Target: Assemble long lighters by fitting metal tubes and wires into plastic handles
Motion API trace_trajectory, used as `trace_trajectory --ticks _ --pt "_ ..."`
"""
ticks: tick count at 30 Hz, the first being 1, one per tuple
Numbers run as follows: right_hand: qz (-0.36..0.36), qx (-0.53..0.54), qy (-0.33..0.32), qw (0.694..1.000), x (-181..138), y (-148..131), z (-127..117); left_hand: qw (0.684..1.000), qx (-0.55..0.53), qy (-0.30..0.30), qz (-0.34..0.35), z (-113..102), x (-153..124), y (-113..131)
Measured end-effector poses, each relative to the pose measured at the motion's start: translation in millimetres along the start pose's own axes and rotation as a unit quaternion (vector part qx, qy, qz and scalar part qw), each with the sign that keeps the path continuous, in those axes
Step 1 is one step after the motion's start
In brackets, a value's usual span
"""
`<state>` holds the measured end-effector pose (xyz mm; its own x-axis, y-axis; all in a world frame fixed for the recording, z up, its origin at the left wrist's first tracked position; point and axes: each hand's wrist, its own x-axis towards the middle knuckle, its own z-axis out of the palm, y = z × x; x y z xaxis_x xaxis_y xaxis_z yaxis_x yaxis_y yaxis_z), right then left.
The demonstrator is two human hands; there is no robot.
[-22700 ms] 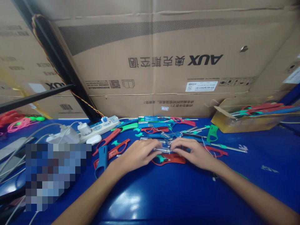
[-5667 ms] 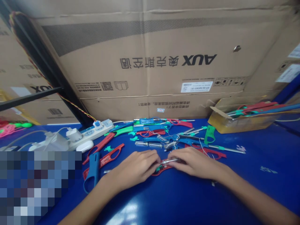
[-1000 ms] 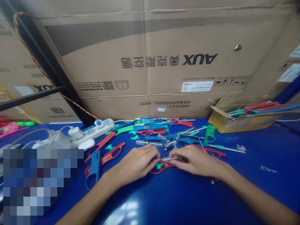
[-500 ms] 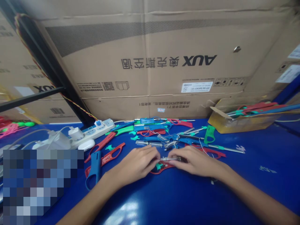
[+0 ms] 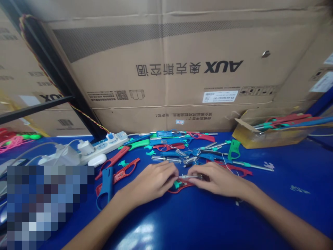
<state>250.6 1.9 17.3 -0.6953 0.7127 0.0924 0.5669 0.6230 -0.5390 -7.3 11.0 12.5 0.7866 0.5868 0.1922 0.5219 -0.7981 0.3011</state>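
Note:
My right hand (image 5: pixel 212 177) is closed around a clear lighter fuel tank (image 5: pixel 192 176), held level with its narrow end pointing left. The fingers of my left hand (image 5: pixel 160 178) are pinched together at that narrow end; what they grip is too small to make out. Beneath both hands lies a red lighter handle half (image 5: pixel 186 187) with a green trigger (image 5: pixel 178 184) in it, partly hidden by my fingers. Just beyond my hands another clear fuel tank (image 5: pixel 166 159) rests on the blue table.
Several lighter handles and metal tubes lie piled behind my hands, including a green handle (image 5: pixel 234 149). A blue handle (image 5: pixel 106 185) lies left. A cardboard box (image 5: pixel 273 139) of lighters stands right. A white power strip (image 5: pixel 104 147) with plugs sits left, before a large carton (image 5: pixel 166 45).
The view has shifted slightly, so everything appears a little farther right. Both hands keep nearly the same pose around the fuel tank.

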Motion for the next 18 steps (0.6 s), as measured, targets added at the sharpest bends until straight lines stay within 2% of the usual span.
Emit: trace_trajectory --ticks 18 --pt "0.009 -0.013 -0.001 1.0 0.6 2.6 1.2 1.0 -0.004 -0.001 -0.004 0.3 -0.1 -0.1"
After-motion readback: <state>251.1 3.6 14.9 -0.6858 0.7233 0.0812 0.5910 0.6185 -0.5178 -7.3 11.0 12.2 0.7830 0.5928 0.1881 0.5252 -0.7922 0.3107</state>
